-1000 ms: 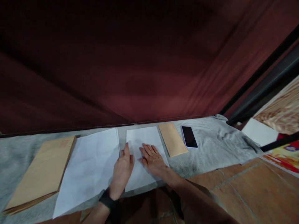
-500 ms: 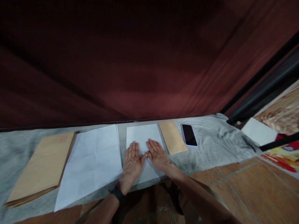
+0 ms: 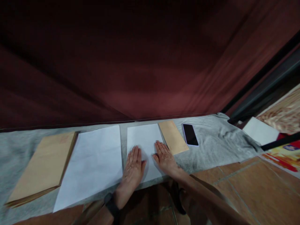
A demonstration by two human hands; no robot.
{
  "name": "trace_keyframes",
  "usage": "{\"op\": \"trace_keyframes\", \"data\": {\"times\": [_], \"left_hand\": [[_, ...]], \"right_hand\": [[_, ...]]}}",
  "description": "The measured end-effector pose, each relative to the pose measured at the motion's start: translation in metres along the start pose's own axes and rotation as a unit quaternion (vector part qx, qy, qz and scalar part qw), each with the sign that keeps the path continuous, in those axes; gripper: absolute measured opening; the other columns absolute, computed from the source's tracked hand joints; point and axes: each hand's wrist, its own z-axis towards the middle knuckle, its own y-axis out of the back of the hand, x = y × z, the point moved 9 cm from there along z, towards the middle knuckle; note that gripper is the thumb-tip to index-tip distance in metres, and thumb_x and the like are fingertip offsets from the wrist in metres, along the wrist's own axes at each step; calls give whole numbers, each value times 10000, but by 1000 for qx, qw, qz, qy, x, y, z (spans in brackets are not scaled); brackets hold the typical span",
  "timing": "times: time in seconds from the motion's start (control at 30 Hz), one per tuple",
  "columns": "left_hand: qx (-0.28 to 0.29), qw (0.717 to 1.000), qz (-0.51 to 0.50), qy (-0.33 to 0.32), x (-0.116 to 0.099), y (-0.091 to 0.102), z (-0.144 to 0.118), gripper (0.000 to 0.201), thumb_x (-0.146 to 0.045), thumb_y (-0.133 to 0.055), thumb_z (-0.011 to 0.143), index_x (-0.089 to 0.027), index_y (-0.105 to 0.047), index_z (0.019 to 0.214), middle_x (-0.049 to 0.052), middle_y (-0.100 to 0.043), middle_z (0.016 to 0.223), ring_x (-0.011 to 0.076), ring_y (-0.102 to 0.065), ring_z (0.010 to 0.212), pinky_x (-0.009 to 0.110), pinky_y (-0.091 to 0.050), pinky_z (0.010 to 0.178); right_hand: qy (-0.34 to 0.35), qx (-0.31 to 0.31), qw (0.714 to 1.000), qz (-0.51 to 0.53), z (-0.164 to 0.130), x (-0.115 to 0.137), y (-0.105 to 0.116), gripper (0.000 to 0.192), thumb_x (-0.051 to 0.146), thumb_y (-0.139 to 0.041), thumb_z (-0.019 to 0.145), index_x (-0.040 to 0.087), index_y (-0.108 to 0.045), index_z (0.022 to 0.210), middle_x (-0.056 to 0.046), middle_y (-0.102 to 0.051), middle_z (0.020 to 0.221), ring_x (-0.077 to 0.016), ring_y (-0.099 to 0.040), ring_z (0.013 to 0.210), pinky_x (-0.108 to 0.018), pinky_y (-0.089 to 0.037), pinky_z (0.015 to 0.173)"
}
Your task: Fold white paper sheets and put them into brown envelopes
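Both of my hands lie flat, palms down, on a white sheet of paper (image 3: 144,137) spread on a grey cloth (image 3: 211,147). My left hand (image 3: 133,165) presses the sheet's near left part, fingers apart. My right hand (image 3: 165,156) rests on its right edge, a hand's width from the left. Neither hand holds anything. A small tan envelope (image 3: 172,137) lies just right of the sheet, almost touching my right fingertips.
A larger white sheet (image 3: 93,162) lies left of my hands, and a big tan envelope stack (image 3: 42,167) farther left. A dark phone (image 3: 190,134) lies right of the small envelope. A red curtain (image 3: 140,62) hangs behind. Tiled floor (image 3: 253,187) is at right.
My left hand turned from its edge to lie flat on the sheet. Both hands then slid apart across the paper, the right one toward the small envelope.
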Motion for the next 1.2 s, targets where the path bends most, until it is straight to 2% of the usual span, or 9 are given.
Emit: {"op": "trace_keyframes", "data": {"times": [0.17, 0.33, 0.47, 0.67, 0.8, 0.93, 1.07, 1.13, 1.2], "left_hand": [[148, 983, -44, -99, -30, -3, -17, 901, -581, -627, 865, -165, -314, 1601, 189, -215, 1694, 366, -178, 1576, 664, -152, 1254], [256, 960, -62, -94, -32, 9, -18, 911, -376, -661, 794, -192, -299, 1610, 141, -158, 1710, 328, -111, 1590, 641, -90, 1269], [293, 949, -65, -95, -31, 20, -16, 899, -232, -617, 737, -193, -347, 1594, 116, -192, 1706, 293, -140, 1590, 594, -100, 1285], [255, 954, -101, -119, -30, 45, -13, 818, -97, -563, 693, -272, -526, 1491, 56, -460, 1604, 256, -387, 1511, 503, -283, 1265], [208, 964, -151, -65, -4, 62, 0, 574, -100, -539, 753, -274, -716, 1271, 48, -714, 1337, 244, -660, 1248, 407, -491, 1111], [138, 958, -250, -8, 23, 82, 14, 331, -233, -498, 893, -260, -789, 1050, 31, -802, 1084, 205, -751, 991, 295, -572, 899], [85, 938, -334, 41, 40, 93, 20, 296, -426, -561, 916, -235, -787, 908, 20, -804, 910, 197, -743, 834, 253, -565, 750], [81, 927, -361, 57, 45, 95, 21, 318, -472, -590, 895, -221, -783, 870, 26, -797, 862, 204, -731, 804, 261, -563, 736], [86, 914, -389, 73, 52, 97, 23, 328, -499, -626, 866, -212, -784, 887, 41, -799, 892, 222, -731, 852, 285, -570, 790]], "right_hand": [[53, 42, 997, 34, -3, 12, 4, 503, 269, -473, 1035, 103, -492, 1509, -145, -461, 1590, -257, -399, 1497, -469, -352, 1239], [104, 86, 990, 50, -7, 12, 6, 543, 284, -526, 1024, 116, -457, 1536, -151, -421, 1614, -255, -382, 1508, -460, -365, 1235], [114, 107, 985, 69, -6, 6, 11, 538, 266, -522, 1029, 134, -448, 1545, -141, -414, 1619, -246, -388, 1505, -458, -365, 1239], [95, 187, 963, 167, -5, -4, 25, 548, 382, -539, 1039, 195, -463, 1549, -120, -418, 1623, -240, -378, 1510, -447, -331, 1253], [53, 286, 916, 277, -7, -19, 37, 625, 551, -577, 997, 246, -489, 1535, -92, -401, 1638, -237, -354, 1522, -406, -315, 1249], [38, 318, 865, 386, -7, -29, 55, 754, 611, -699, 891, 330, -457, 1548, -48, -392, 1647, -274, -340, 1526, -442, -305, 1243], [49, 305, 830, 463, -4, -24, 63, 753, 588, -743, 857, 314, -509, 1518, -63, -458, 1606, -294, -413, 1480, -475, -332, 1219], [23, 266, 841, 470, 1, -28, 59, 626, 572, -703, 891, 272, -613, 1433, -84, -564, 1517, -292, -502, 1406, -460, -382, 1177], [-40, 225, 856, 463, 4, -38, 46, 477, 573, -585, 961, 221, -739, 1245, -95, -720, 1290, -271, -636, 1223, -417, -473, 1067]]}}
